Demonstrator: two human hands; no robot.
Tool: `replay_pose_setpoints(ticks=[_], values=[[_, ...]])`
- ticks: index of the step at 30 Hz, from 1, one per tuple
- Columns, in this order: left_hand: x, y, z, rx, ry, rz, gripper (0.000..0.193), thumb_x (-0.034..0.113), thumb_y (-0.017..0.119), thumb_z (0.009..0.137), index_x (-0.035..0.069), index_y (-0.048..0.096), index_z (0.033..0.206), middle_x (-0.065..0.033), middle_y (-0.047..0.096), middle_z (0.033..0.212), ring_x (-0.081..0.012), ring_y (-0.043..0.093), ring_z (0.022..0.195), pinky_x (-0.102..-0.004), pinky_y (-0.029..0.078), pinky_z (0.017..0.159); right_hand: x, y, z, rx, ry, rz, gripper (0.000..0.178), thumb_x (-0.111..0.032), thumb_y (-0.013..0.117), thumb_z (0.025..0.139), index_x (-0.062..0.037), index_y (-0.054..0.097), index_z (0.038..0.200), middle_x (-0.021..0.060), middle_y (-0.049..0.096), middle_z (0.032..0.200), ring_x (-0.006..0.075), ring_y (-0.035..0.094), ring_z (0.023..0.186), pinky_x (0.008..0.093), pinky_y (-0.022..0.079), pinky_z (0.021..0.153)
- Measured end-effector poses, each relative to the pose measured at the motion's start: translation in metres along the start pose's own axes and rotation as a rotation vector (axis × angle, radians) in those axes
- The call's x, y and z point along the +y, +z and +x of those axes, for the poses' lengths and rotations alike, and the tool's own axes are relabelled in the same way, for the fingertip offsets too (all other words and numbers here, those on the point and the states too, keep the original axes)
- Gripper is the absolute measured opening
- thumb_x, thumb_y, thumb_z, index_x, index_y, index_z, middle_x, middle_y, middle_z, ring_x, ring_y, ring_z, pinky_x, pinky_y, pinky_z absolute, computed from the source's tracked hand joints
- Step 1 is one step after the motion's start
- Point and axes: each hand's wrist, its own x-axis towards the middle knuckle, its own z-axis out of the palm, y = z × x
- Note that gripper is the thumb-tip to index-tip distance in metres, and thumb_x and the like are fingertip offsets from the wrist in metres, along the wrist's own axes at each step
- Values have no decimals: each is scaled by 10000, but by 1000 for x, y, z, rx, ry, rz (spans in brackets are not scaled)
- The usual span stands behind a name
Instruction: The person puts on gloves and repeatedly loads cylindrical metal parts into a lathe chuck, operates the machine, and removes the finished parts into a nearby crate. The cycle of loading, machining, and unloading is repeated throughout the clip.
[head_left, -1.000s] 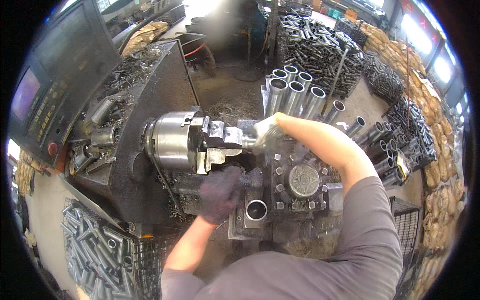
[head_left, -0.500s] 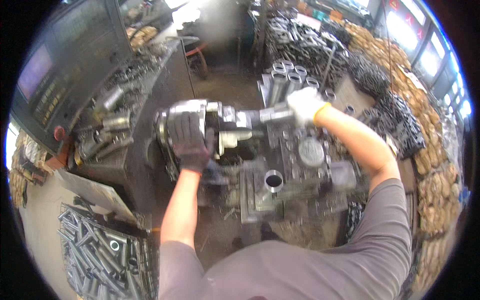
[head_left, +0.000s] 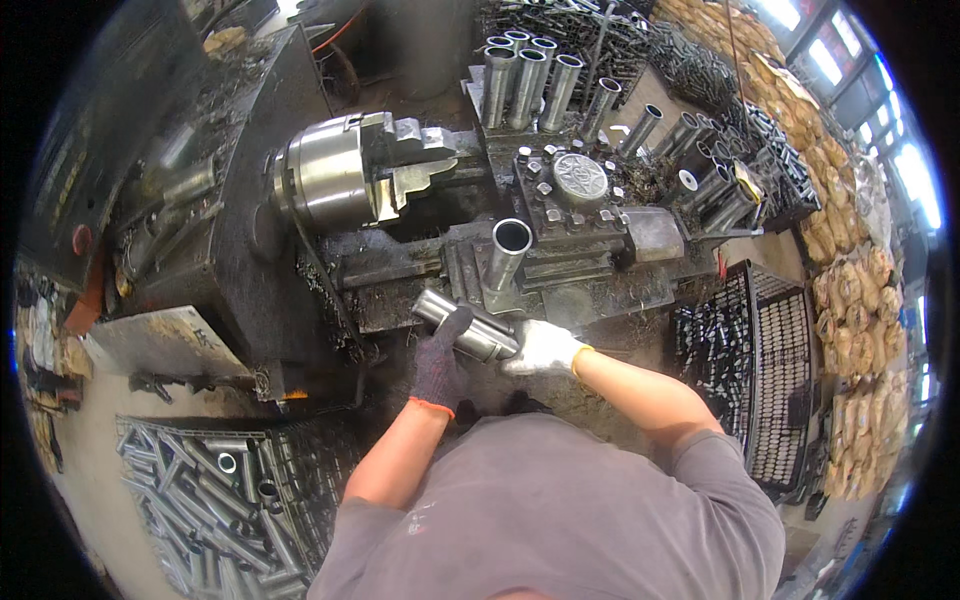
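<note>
In the head view, the metal pipe point(head_left: 440, 306) is in both hands of the person, in front of the body and just below the edge of the machine. It lies tilted, with its left end higher in the view than its right end.

The left hand point(head_left: 440, 360), in a dark glove, is wrapped around the pipe from below, and the thumb lies across the top. The right hand point(head_left: 542, 348), in a white glove, pinches the right end; whether its fingertips go inside the bore, one cannot tell.

The pipe looks like bright, smooth steel, so it is probably stiff and rather heavy for its size — not fragile, but its surface may be slippery if there is oil on it. The good place to hold seems to be the round wall, one hand near the middle and one near the end. The rim could be sharp, so the gloves are useful there.

Near the hands, another pipe point(head_left: 507, 265) stands upright on the machine, beside the bolted block point(head_left: 570, 218). The round chuck point(head_left: 325, 175) is farther to the left — well apart from both hands.
</note>
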Motion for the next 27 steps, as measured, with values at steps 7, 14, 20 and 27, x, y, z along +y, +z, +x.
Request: replay_pose_setpoints(ticks=[7, 14, 20, 27], values=[[-36, -60, 42, -61, -97, -265, 443, 380, 612, 984, 76, 688, 1297, -135, 721, 1281, -341, 679, 1203, -516, 541, 1074, 59, 15, 14, -275, -162, 345, 678, -356, 868, 760, 14, 653, 1286, 154, 753, 1062, 223, 703, 916, 390, 574, 840], [-8, -25, 15, 126, 202, 509, 537, 328, 814, 976, 59, 612, 1394, -147, 733, 1256, -284, 715, 1134, -442, 597, 984, 83, -33, -29, 358, -368, 551, 496, -294, 866, 848, -38, 662, 1221, 139, 750, 1171, 195, 721, 1067, 352, 613, 886], [10, 62, 58, -61, 1019, 1277, 793, 337, 968, 795, 75, 588, 1440, -121, 709, 1321, -220, 696, 1179, -366, 565, 1014, 95, -42, -40, 530, -75, 235, 654, -346, 854, 835, -96, 604, 1385, 211, 726, 1278, 372, 747, 1086, 454, 601, 951], [44, 36, 90, -57, 1016, 908, 652, 300, 908, 878, 96, 592, 1410, -103, 720, 1248, -239, 725, 1075, -389, 595, 932, 24, 17, -46, 227, -280, -23, 503, -322, 683, 955, -82, 636, 1395, 233, 715, 1268, 420, 711, 1141, 482, 587, 976]])
